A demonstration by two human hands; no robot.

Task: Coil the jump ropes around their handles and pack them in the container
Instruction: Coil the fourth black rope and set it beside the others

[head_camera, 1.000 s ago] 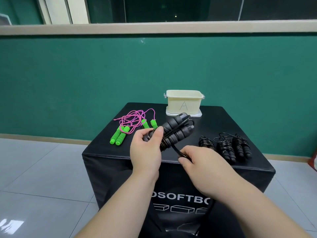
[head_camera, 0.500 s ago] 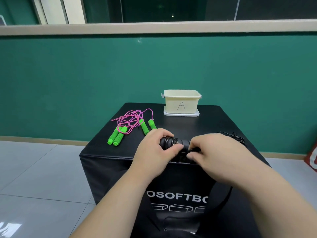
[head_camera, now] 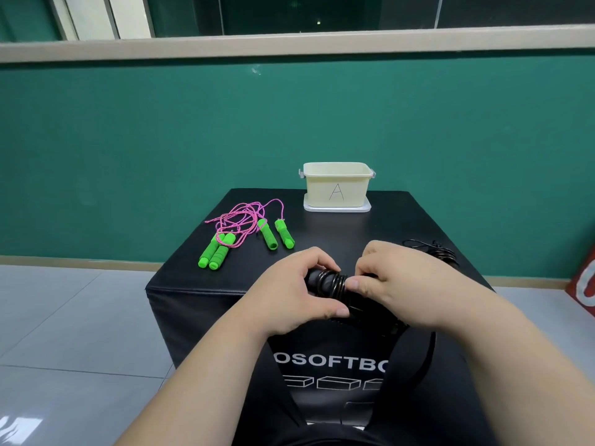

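Note:
Above the near edge of the black box [head_camera: 193, 284], both hands hold a black jump rope [head_camera: 328, 284] whose handles lie side by side with cord wound round them. My left hand [head_camera: 289, 294] grips the handles' left end. My right hand [head_camera: 396, 284] pinches the cord at the coils and covers the handles' right end. A slack length of black cord [head_camera: 421, 368] hangs down the box front. Two green-handled ropes with pink cord [head_camera: 244, 226] lie loose at the back left. The cream container marked A [head_camera: 336, 185] stands open on its lid at the back.
More coiled black ropes [head_camera: 438, 252] lie at the right of the box top, mostly hidden behind my right hand. A green wall stands behind the box, with grey tiled floor on both sides. A red object [head_camera: 584, 284] leans at the far right.
The black handles came down from a raised, tilted hold to lie level near the box's front edge. My right hand moved up from the hanging cord onto the coils.

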